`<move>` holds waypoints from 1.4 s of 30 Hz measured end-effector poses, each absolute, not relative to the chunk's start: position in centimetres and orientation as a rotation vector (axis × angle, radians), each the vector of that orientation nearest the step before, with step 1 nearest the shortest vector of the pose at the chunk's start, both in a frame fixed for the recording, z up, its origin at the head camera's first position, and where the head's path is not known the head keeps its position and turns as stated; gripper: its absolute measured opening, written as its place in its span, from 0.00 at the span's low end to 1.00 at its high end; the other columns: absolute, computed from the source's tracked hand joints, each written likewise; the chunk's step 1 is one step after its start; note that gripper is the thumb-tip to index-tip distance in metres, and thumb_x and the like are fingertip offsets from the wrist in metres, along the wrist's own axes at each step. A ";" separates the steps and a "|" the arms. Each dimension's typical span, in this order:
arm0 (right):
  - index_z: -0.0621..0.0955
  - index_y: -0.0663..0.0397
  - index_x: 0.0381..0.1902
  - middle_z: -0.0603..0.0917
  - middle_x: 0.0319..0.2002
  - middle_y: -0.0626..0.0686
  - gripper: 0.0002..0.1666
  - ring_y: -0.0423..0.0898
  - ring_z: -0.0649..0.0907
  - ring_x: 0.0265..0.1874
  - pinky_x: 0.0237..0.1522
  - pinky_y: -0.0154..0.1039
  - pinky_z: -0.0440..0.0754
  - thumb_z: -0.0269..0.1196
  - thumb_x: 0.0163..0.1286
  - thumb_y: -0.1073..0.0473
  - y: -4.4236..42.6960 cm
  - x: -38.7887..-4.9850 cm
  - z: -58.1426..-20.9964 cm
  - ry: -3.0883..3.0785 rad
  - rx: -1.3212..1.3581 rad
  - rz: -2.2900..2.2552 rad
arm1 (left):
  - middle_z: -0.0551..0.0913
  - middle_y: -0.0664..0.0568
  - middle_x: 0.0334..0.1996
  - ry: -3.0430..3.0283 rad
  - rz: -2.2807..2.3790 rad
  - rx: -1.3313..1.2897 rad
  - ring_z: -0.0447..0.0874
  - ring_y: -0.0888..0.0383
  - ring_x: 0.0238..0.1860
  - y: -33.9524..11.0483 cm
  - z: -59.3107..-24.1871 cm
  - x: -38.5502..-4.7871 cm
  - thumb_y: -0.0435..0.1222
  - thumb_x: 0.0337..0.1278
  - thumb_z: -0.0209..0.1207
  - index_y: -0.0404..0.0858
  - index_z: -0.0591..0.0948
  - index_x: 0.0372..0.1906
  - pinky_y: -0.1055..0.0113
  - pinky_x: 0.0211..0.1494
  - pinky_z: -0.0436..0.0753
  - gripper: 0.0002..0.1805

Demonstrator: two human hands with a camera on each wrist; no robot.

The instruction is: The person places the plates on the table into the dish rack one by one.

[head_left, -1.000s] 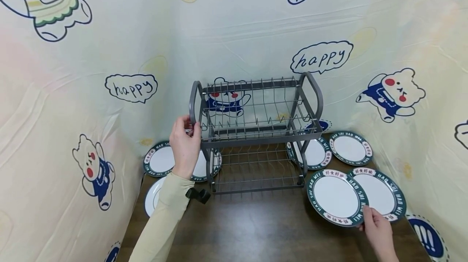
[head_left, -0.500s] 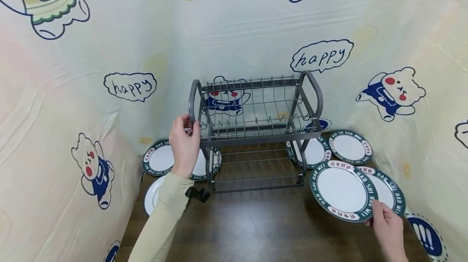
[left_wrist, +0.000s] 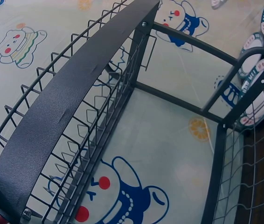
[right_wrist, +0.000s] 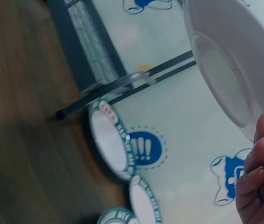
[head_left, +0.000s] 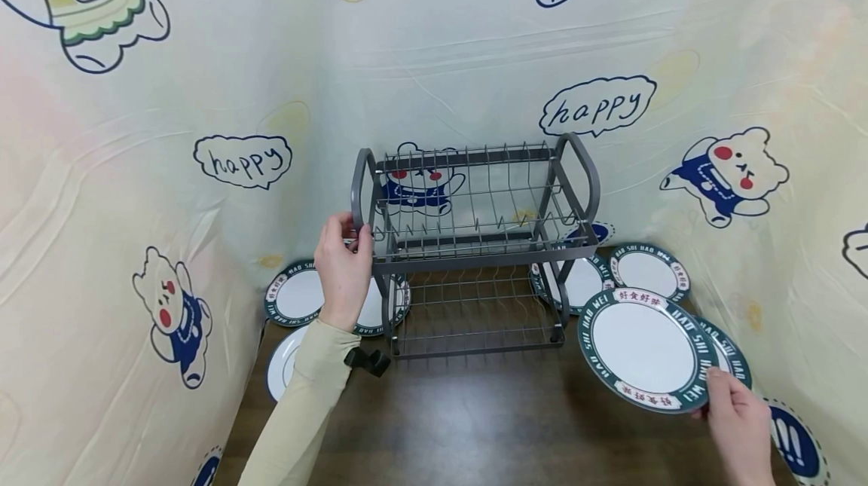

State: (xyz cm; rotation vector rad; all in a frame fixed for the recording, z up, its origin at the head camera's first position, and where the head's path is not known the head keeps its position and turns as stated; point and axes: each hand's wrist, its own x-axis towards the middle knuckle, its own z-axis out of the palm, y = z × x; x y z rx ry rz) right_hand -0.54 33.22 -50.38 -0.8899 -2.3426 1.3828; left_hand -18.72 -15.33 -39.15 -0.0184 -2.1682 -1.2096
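A grey two-tier dish rack (head_left: pixel 475 260) stands at the back of the brown table. My left hand (head_left: pixel 344 271) grips its left end post at the level of the upper tier. My right hand (head_left: pixel 739 414) pinches the lower right rim of a white plate (head_left: pixel 644 348) with a green lettered border. This plate is tilted and held up off the table, partly covering another green-rimmed plate (head_left: pixel 728 354) behind it. In the right wrist view the held plate's white underside (right_wrist: pixel 223 77) shows, with my curled fingers (right_wrist: pixel 258 161) beneath it.
Two more green-rimmed plates (head_left: pixel 651 273) lie at the back right. On the left are a green-rimmed plate (head_left: pixel 298 294), another behind the rack's leg (head_left: pixel 371 309), and a plain-looking white plate (head_left: pixel 281 365) partly under the sleeve. Printed cloth (head_left: pixel 434 41) walls the table's back and sides.
My right hand has raised the plate and shifted it a little to the right, hiding more of the plate behind. My left hand has stayed on the rack.
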 end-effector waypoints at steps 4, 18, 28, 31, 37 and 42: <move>0.82 0.62 0.26 0.79 0.17 0.37 0.31 0.39 0.77 0.17 0.19 0.29 0.74 0.48 0.85 0.49 32.9 -0.4 -49.0 -2.315 -0.933 1.395 | 0.81 0.38 0.45 -2.166 -1.210 -0.022 0.84 0.47 0.47 -15.4 -39.2 -18.7 0.30 0.72 0.61 0.28 0.79 0.55 0.56 0.52 0.89 0.12; 0.85 0.29 0.24 0.82 0.19 0.34 0.26 0.37 0.76 0.17 0.19 0.27 0.75 0.52 0.83 0.53 33.3 0.0 -45.9 -2.089 -0.914 1.692 | 0.81 0.38 0.45 -2.166 -1.222 -0.020 0.84 0.47 0.46 -15.4 -39.1 -18.7 0.30 0.72 0.61 0.28 0.79 0.55 0.54 0.53 0.89 0.13; 0.87 0.36 0.26 0.84 0.20 0.39 0.24 0.37 0.76 0.16 0.15 0.30 0.72 0.54 0.82 0.56 33.3 -0.2 -44.0 -1.821 -0.863 1.885 | 0.81 0.38 0.44 -2.161 -1.221 -0.033 0.84 0.47 0.46 -15.5 -39.1 -18.8 0.30 0.71 0.61 0.28 0.79 0.54 0.55 0.51 0.90 0.12; 0.88 0.40 0.24 0.84 0.19 0.40 0.25 0.38 0.75 0.15 0.16 0.31 0.71 0.54 0.83 0.57 33.4 -0.3 -43.5 -1.807 -0.819 1.893 | 0.82 0.38 0.44 -2.159 -1.213 -0.036 0.84 0.47 0.46 -15.5 -39.1 -18.8 0.29 0.71 0.61 0.28 0.79 0.54 0.55 0.51 0.90 0.12; 0.88 0.43 0.25 0.84 0.19 0.42 0.25 0.38 0.75 0.17 0.15 0.31 0.69 0.54 0.83 0.57 33.6 -0.5 -42.9 -1.770 -0.738 1.923 | 0.82 0.38 0.45 -2.163 -1.206 -0.037 0.84 0.47 0.46 -15.5 -39.2 -18.7 0.29 0.71 0.62 0.29 0.79 0.55 0.55 0.51 0.90 0.12; 0.88 0.45 0.24 0.83 0.18 0.42 0.25 0.39 0.73 0.15 0.14 0.32 0.67 0.55 0.83 0.55 33.6 -0.8 -41.8 -1.798 -0.724 1.880 | 0.82 0.38 0.45 -2.165 -1.208 -0.031 0.84 0.47 0.46 -15.6 -39.3 -18.7 0.30 0.71 0.62 0.29 0.79 0.55 0.55 0.51 0.90 0.12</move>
